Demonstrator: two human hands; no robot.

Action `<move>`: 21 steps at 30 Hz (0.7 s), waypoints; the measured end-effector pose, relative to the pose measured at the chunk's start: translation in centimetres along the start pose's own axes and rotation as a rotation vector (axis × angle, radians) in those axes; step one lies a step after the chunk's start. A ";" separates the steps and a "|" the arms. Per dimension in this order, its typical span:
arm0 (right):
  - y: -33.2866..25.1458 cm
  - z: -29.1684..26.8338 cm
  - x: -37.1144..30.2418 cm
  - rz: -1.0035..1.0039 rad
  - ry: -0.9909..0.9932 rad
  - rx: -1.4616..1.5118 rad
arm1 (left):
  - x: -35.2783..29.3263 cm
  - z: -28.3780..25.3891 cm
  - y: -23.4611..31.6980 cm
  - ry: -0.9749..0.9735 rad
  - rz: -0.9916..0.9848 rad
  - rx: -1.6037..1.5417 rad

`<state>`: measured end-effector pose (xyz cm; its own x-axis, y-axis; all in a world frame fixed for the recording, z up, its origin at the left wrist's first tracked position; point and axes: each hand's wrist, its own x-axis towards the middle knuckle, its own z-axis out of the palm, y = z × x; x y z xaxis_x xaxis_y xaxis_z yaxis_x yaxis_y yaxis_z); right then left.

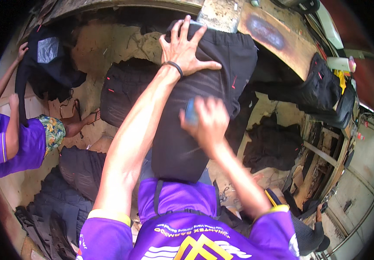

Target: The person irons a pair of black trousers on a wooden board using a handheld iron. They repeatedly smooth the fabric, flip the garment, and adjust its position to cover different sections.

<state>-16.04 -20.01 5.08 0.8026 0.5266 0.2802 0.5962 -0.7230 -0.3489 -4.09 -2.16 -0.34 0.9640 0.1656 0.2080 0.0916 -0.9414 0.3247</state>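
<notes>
A pair of black trousers [182, 143] with an elastic waistband is stretched lengthwise in front of me, from the work table's edge down to my lap. My left hand [184, 54] lies flat on its upper part, fingers spread and thumb out to the right. Lower down, my right hand [210, 119] is closed round a small blue object [191, 113] and presses on the fabric. Motion blurs this hand, and what kind of object it is does not show. Pale streaks and a small red mark appear on the cloth.
Dark garments lie in heaps on the floor, such as a pile [61, 201] at lower left. A scorched board [278, 41] and a garment stack [325, 93] sit at upper right. On the left, another person [22, 138] in purple holds up a black garment [50, 65].
</notes>
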 end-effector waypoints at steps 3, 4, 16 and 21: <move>-5.9 -1.7 -9.5 -0.026 -0.038 0.074 | -0.1 0.1 0.0 -0.006 -0.006 -0.016; -6.2 -2.4 -10.9 -0.058 -0.155 0.155 | -0.1 0.1 0.0 0.001 -0.007 -0.013; -4.8 -1.6 -11.6 0.064 -0.087 0.056 | 0.1 0.8 -0.3 0.019 0.005 -0.020; -5.6 -3.9 -7.6 -0.049 -0.173 0.179 | 0.6 0.3 -0.1 -0.026 -0.004 -0.047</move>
<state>-25.55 -21.70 8.43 0.7546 0.6390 0.1494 0.6163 -0.6118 -0.4959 -3.44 -2.09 -0.54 0.9699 0.1612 0.1827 0.0844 -0.9257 0.3687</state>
